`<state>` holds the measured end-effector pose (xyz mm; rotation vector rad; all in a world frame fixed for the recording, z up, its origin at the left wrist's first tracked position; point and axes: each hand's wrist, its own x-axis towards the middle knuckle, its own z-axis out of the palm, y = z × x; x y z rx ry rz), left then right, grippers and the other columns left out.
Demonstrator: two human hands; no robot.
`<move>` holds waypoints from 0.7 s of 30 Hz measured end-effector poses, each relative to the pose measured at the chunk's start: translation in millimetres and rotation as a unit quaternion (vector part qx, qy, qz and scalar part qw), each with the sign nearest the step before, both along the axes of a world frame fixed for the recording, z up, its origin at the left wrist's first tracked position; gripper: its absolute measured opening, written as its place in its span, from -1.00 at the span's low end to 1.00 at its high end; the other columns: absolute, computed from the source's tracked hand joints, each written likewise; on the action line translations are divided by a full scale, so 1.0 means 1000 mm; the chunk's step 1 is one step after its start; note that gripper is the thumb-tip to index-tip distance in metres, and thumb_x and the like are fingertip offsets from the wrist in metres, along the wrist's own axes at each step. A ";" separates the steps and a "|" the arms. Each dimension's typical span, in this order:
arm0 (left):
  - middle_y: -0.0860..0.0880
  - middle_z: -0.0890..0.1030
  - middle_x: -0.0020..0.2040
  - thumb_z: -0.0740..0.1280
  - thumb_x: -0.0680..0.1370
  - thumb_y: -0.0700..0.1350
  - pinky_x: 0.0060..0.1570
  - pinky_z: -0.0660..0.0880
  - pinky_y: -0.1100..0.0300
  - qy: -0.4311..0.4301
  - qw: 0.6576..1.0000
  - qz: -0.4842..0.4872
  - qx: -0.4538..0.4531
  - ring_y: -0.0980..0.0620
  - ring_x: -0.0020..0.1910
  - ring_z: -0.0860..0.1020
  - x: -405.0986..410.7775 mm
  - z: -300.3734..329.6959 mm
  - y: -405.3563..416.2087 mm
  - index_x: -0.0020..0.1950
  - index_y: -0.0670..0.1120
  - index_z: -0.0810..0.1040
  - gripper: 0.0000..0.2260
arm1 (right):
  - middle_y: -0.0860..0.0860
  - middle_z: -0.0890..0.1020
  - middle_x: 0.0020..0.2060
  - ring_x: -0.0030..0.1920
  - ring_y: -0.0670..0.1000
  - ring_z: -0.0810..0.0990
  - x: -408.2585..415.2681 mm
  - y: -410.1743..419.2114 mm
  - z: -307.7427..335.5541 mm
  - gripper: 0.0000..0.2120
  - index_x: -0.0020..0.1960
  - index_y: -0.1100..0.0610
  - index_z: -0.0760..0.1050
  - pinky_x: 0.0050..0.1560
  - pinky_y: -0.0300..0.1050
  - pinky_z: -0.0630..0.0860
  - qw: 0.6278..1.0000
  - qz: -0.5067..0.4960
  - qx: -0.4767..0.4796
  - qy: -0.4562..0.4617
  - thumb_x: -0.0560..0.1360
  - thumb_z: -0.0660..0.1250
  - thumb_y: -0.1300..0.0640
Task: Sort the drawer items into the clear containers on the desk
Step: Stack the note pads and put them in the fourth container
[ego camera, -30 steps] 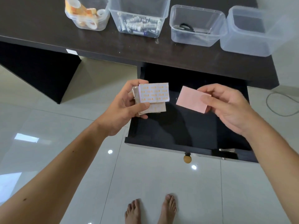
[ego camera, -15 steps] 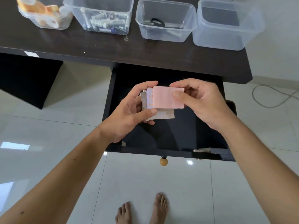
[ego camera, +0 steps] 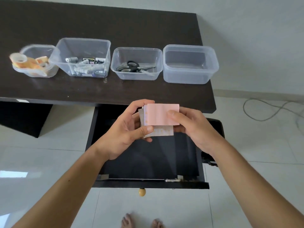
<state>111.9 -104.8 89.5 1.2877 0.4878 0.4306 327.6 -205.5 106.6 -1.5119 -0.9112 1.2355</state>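
Both hands hold one small stack of paper pads above the open dark drawer [ego camera: 148, 162]. A pink pad [ego camera: 160, 115] lies on top, with patterned pads [ego camera: 162, 131] showing under it. My left hand [ego camera: 126, 132] grips the stack's left side, thumb on the lower pad. My right hand [ego camera: 192, 127] pinches the right side, thumb on the pink pad. On the desk [ego camera: 98, 91] stand several clear containers: one with tape rolls [ego camera: 32, 63], one with batteries [ego camera: 83, 63], one with scissors [ego camera: 136, 66], and an empty one [ego camera: 189, 65] at the right.
The drawer's front edge carries a round wooden knob [ego camera: 142, 192]. A grey cable [ego camera: 266, 111] lies on the white tiled floor at the right. My bare feet [ego camera: 141, 222] show at the bottom edge.
My right hand brought the pink pad onto the stack in my left hand, and both hands now hold it. The view has tilted up, showing more of the desk.
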 end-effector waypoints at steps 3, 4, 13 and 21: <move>-0.09 0.61 0.27 0.46 0.56 -0.11 0.08 0.64 -0.05 -0.014 0.999 -0.012 -0.041 -0.10 0.18 0.62 0.020 0.027 0.008 0.59 0.21 0.30 -0.34 | 0.06 0.77 0.13 0.17 0.06 0.76 0.018 0.002 0.023 -0.74 0.29 0.12 0.67 0.16 0.10 0.71 0.999 -0.034 0.014 0.011 0.65 0.40 0.06; -0.11 0.63 0.26 0.48 0.56 -0.04 0.09 0.64 -0.04 -0.011 0.998 -0.003 -0.063 -0.10 0.17 0.65 0.028 0.036 0.011 0.60 0.22 0.28 -0.33 | 0.07 0.77 0.13 0.17 0.06 0.76 0.023 0.003 0.029 -0.73 0.30 0.13 0.66 0.16 0.12 0.72 0.999 -0.047 0.019 0.007 0.64 0.43 0.06; 0.04 0.71 0.26 0.30 0.70 -0.02 0.25 0.57 0.15 0.035 0.984 0.133 0.116 0.11 0.26 0.65 0.108 0.100 0.040 0.42 -0.02 0.55 -0.70 | -0.13 0.76 0.14 0.19 -0.10 0.71 0.063 0.044 0.081 -0.64 0.32 -0.17 0.62 0.28 0.06 0.64 0.980 -0.142 0.092 -0.106 0.54 0.45 -0.15; 0.12 0.68 0.17 0.14 0.76 0.03 0.10 0.49 0.32 0.150 0.966 0.062 0.199 0.14 0.14 0.61 0.169 0.105 0.093 0.38 0.06 0.50 -0.76 | -0.26 0.73 0.12 0.18 -0.16 0.68 0.115 0.088 0.088 -0.66 0.40 -0.24 0.56 0.31 0.03 0.61 0.972 -0.132 0.015 -0.193 0.65 0.32 -0.21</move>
